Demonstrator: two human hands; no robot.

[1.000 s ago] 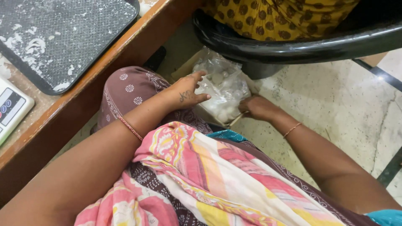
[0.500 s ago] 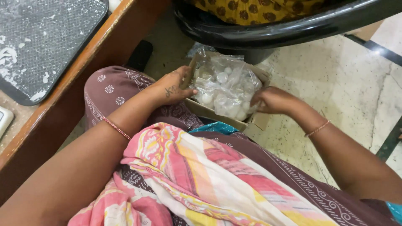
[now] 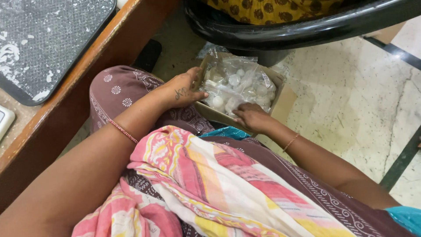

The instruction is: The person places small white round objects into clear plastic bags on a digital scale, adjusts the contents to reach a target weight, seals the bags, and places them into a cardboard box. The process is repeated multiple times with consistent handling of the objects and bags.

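Both hands on the clear bag (image 3: 239, 85) in the cardboard box (image 3: 283, 94): left hand (image 3: 184, 90) curled over its near-left edge, right hand (image 3: 250, 116) flat, fingers spread, on the near edge.

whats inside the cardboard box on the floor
The cardboard box holds a clear plastic bag of small white round pieces. The left hand and right hand touch the bag. Whatever lies beneath the bag is covered.
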